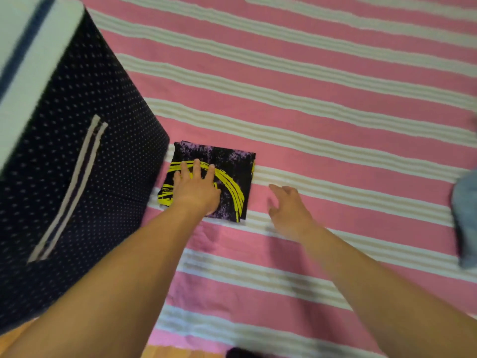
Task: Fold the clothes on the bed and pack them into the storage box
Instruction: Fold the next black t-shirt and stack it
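Note:
A folded black garment with yellow and purple print (231, 171) lies on the pink-and-white striped bed (322, 81), right beside the storage box. My left hand (196, 186) presses flat on the garment with straight, spread fingers. My right hand (289, 208) hovers open just right of the garment, over the bed cover, holding nothing. The storage box (64, 140) is dark navy with small white dots and a pale zipper on its side. It stands at the left, and its top is blurred.
A grey-blue piece of clothing (466, 218) lies at the bed's right edge, partly cut off. A dark item (240, 353) peeks in at the bottom edge. Wooden floor (15, 334) shows at the bottom left.

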`<state>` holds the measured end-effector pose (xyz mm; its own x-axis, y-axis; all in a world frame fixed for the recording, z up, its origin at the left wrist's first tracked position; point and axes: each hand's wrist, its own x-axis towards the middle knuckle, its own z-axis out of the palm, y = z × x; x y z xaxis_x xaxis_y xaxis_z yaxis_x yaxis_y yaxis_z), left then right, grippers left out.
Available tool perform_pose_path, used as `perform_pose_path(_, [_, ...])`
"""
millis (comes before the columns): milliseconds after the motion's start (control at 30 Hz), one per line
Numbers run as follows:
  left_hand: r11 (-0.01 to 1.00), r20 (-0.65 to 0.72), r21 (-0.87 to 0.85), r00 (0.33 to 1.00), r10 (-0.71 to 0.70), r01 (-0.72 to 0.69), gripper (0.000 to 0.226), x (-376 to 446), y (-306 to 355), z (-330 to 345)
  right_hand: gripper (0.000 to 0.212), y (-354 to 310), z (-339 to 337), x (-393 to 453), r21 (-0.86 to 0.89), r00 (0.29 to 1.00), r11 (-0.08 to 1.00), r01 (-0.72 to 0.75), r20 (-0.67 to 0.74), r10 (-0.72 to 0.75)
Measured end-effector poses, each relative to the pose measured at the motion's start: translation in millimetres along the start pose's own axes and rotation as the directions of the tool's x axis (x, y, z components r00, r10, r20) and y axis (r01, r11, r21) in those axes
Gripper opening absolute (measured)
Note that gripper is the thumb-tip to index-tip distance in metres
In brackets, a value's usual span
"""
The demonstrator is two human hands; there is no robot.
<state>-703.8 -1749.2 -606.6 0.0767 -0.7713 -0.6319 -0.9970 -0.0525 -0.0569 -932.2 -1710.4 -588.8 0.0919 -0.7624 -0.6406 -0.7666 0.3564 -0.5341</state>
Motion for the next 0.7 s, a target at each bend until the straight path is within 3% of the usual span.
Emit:
perform_pose_path(67, [0.999, -0.080, -0.002, 0.996, 0.049, -0.050, 0.070, -34, 31, -23, 0.056, 20, -40, -46, -0.060, 0.999, 0.998, -0.034, 0.007, 0.035])
perform_pose_path(167, [0.966, -0.191, -0.084, 0.955, 0.225, -0.245, 0.071, -109, 101, -46, 0.051, 59, -110, -121, -0.138, 0.996, 0.987, -0.087, 0.003, 0.088])
perform_pose_path(233, [0.908, -0.183, -0.174, 0.919, 0.350, -0.381, 0.070, -163, 160, -66, 0.049, 91, -164, -179, -0.172, 0.989, 0.974, -0.148, -0.040, 0.144])
perform_pose_path(433, [0.672, -0.195, -0.465, 0.807, 0.558, -0.577, 0.057, -301, 329, -131, 0.038, 200, -309, -349, -0.067, 0.901, 0.955, -0.289, -0.355, 0.248])
perform_pose_path(567, [0.624, -0.164, -0.525, 0.789, 0.593, -0.578, 0.046, -354, 409, -145, 0.031, 297, -353, -431, 0.035, 0.841, 0.954, -0.298, -0.464, 0.279])
perform_pose_path(700, [0.655, -0.137, -0.617, 0.878, 0.458, -0.437, 0.038, -388, 461, -138, 0.031, 410, -366, -461, 0.040, 0.856, 0.930, -0.365, -0.377, 0.353])
